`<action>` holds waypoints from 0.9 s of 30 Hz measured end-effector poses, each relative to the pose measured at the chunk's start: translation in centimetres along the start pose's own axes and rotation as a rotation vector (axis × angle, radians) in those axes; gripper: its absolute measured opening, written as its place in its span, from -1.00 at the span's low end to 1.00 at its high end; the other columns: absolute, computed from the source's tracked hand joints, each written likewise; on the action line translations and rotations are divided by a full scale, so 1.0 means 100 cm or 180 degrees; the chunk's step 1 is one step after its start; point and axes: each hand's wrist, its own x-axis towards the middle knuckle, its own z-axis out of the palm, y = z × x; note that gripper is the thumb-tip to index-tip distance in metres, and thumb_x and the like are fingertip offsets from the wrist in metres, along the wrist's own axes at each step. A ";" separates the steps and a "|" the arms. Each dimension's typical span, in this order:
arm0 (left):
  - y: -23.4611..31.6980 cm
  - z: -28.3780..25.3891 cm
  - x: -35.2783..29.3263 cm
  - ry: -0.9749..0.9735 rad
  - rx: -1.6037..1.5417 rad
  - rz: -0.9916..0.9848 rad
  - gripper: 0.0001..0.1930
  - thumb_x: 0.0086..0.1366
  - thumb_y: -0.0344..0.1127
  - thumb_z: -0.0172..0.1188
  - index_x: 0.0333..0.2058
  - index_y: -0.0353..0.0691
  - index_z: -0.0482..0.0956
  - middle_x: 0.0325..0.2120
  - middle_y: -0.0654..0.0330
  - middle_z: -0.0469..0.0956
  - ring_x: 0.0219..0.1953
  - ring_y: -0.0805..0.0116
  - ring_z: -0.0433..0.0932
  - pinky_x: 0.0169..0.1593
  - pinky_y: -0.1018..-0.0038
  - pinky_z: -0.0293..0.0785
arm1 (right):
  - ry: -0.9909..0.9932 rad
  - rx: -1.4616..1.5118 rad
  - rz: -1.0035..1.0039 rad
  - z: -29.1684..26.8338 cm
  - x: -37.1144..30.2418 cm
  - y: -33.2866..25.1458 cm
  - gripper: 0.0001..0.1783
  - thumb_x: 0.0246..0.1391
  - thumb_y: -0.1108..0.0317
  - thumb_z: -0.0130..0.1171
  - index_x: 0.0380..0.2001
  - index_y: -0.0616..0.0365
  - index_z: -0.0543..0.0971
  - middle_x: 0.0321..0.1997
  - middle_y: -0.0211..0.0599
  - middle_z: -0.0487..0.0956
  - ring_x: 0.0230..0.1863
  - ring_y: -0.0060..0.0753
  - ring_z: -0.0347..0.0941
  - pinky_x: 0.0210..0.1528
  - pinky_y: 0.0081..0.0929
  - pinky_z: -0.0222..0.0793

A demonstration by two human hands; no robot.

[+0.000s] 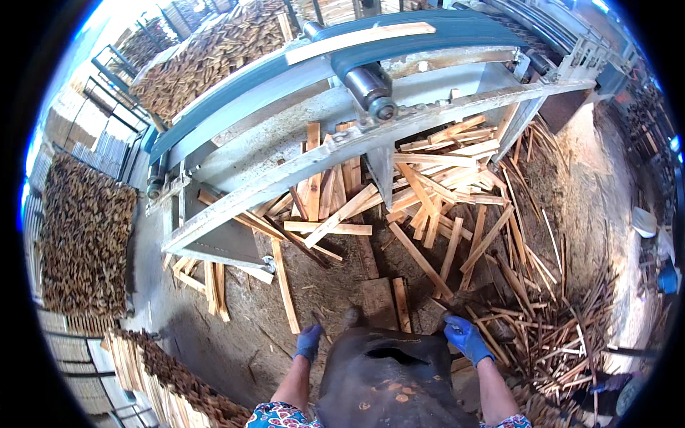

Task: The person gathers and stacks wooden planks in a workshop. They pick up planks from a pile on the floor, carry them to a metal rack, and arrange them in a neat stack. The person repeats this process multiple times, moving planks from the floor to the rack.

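Observation:
My left hand (308, 342), in a blue glove, hangs low beside my dark apron (385, 381). Its fingers look curled, and a thin dark thing shows at their tips, too small to name. On the apron's other side is my right hand (467, 339), also blue-gloved, with its fingers bent together; whatever they may hold is hidden. Between the hands and the conveyor frame lies a loose heap of sawn wooden slats (428, 189). One long slat (283, 285) lies on the floor ahead of my left hand. Short boards (379, 303) lie just in front of the apron.
A conveyor with a dark belt (428, 46) crosses ahead, one wooden board (360, 41) on it. Its metal frame (285, 175) stands over the heap. Thin wood offcuts (528, 342) pile at my right. Stacked wood (85, 239) stands left, with another stack (168, 378) nearer.

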 end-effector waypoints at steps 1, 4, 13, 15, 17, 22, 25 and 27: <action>-0.013 0.007 -0.008 0.0101 0.0036 0.0040 -0.75 0.18 -0.08 0.15 -0.26 -0.06 0.55 -0.51 0.39 0.51 -0.55 0.53 0.37 -0.54 0.55 0.24 | -0.0024 0.0044 -0.0072 -0.015 0.009 0.012 -0.61 -0.03 0.32 0.23 -0.08 0.14 0.52 -0.21 -0.21 0.60 -0.18 -0.41 0.53 -0.13 -0.46 0.42; 0.009 0.086 -0.073 0.0433 0.0513 -0.0478 -0.70 0.19 -0.18 0.14 -0.22 -0.28 0.60 -0.39 0.23 0.58 -0.38 0.47 0.46 -0.27 0.51 0.41 | 0.0018 0.0014 -0.0103 -0.085 0.018 0.051 -0.62 -0.02 0.34 0.22 -0.08 0.14 0.52 -0.27 -0.25 0.61 -0.21 -0.43 0.52 -0.16 -0.46 0.43; 0.029 0.240 -0.112 -0.0226 0.0865 0.0695 -0.68 0.25 -0.23 0.10 -0.11 -0.32 0.52 -0.27 0.22 0.56 -0.20 0.49 0.47 -0.08 0.57 0.38 | 0.0402 0.0781 0.1078 -0.190 -0.028 0.183 -0.68 0.01 0.42 0.18 -0.11 0.17 0.52 -0.35 -0.42 0.51 -0.34 -0.57 0.37 -0.27 -0.57 0.33; 0.046 0.284 -0.109 -0.0467 0.0660 0.0570 -0.68 0.27 -0.24 0.09 -0.08 -0.30 0.51 -0.24 0.24 0.55 -0.18 0.50 0.46 -0.08 0.57 0.38 | 0.0394 0.0686 0.0975 -0.186 -0.035 0.217 -0.73 0.01 0.46 0.16 -0.15 0.17 0.55 -0.41 -0.55 0.46 -0.45 -0.67 0.29 -0.40 -0.65 0.27; 0.031 0.319 -0.083 -0.0669 0.0819 0.0551 -0.68 0.25 -0.25 0.12 -0.08 -0.29 0.51 -0.24 0.25 0.55 -0.17 0.51 0.45 -0.07 0.56 0.38 | 0.0144 0.0521 0.1080 -0.170 -0.034 0.308 -0.71 0.01 0.44 0.16 -0.14 0.20 0.54 -0.40 -0.48 0.49 -0.42 -0.63 0.35 -0.35 -0.62 0.32; -0.001 0.355 -0.057 -0.0908 0.0892 0.0311 -0.67 0.27 -0.23 0.11 -0.06 -0.29 0.49 -0.16 0.20 0.53 -0.09 0.45 0.43 0.03 0.53 0.32 | 0.0043 0.0835 0.1080 -0.139 -0.008 0.269 -0.62 -0.01 0.40 0.21 -0.08 0.25 0.49 -0.26 -0.29 0.57 -0.27 -0.51 0.48 -0.16 -0.56 0.41; -0.053 0.363 -0.007 -0.0844 0.0808 -0.0056 -0.73 0.26 -0.26 0.11 -0.13 -0.28 0.52 -0.28 0.23 0.55 -0.20 0.47 0.46 -0.07 0.51 0.38 | -0.0269 0.0564 0.0963 -0.125 0.043 0.252 -0.59 -0.01 0.35 0.23 -0.05 0.19 0.49 -0.15 -0.26 0.57 -0.16 -0.50 0.50 -0.11 -0.53 0.40; -0.086 0.373 0.046 -0.1092 0.0972 0.0005 -0.72 0.27 -0.26 0.10 -0.12 -0.29 0.52 -0.25 0.24 0.54 -0.18 0.47 0.46 -0.06 0.50 0.38 | -0.0226 0.0451 0.1221 -0.113 0.076 0.298 -0.56 -0.03 0.29 0.25 -0.05 0.15 0.49 -0.12 -0.21 0.56 -0.09 -0.44 0.49 -0.08 -0.49 0.40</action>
